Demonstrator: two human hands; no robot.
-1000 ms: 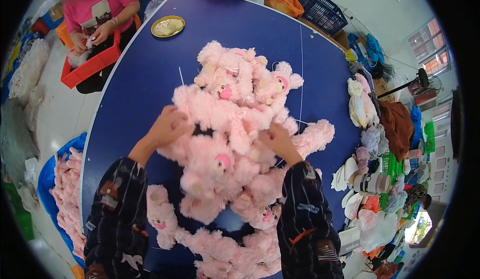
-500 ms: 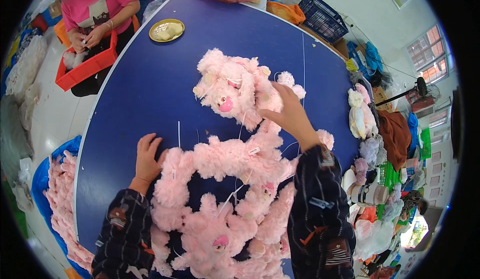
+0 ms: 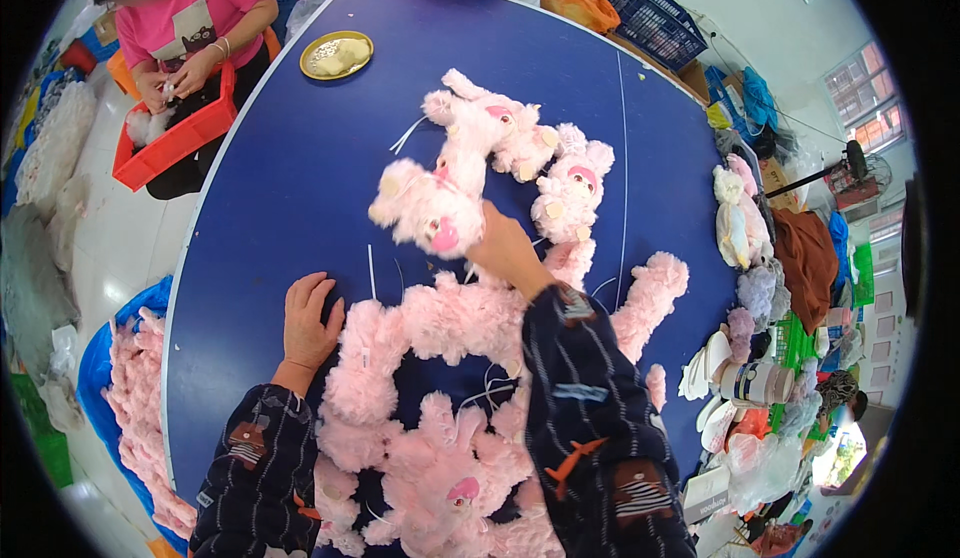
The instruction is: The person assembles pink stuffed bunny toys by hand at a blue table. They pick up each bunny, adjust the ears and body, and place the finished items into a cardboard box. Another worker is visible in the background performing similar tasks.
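My right hand point(image 3: 505, 248) is closed on the side of a pink plush toy point(image 3: 425, 208) with a bright pink muzzle; some of its fingers are hidden in the fur. Against that toy, farther off, lies another plush toy point(image 3: 500, 123), and a third plush toy point(image 3: 578, 190) rests to the right. My left hand point(image 3: 310, 320) lies palm down on the table with nothing in it, beside a fluffy pink plush piece point(image 3: 365, 358). Nearer to me, more pink plush toys point(image 3: 440, 478) lie in a heap with white ties, partly covered by my right sleeve.
The blue table point(image 3: 270, 178) holds a yellow dish point(image 3: 337, 56) at its far left. A blue-lined container of pink plush pieces point(image 3: 140, 398) stands at the left. A person in pink point(image 3: 215, 18) works over a red tray point(image 3: 180, 143). Grey and white plush items point(image 3: 745, 218) lie along the right.
My right hand has moved left and the far cluster of toys has spread apart, one turning aside to the right. My left hand stays on the table.
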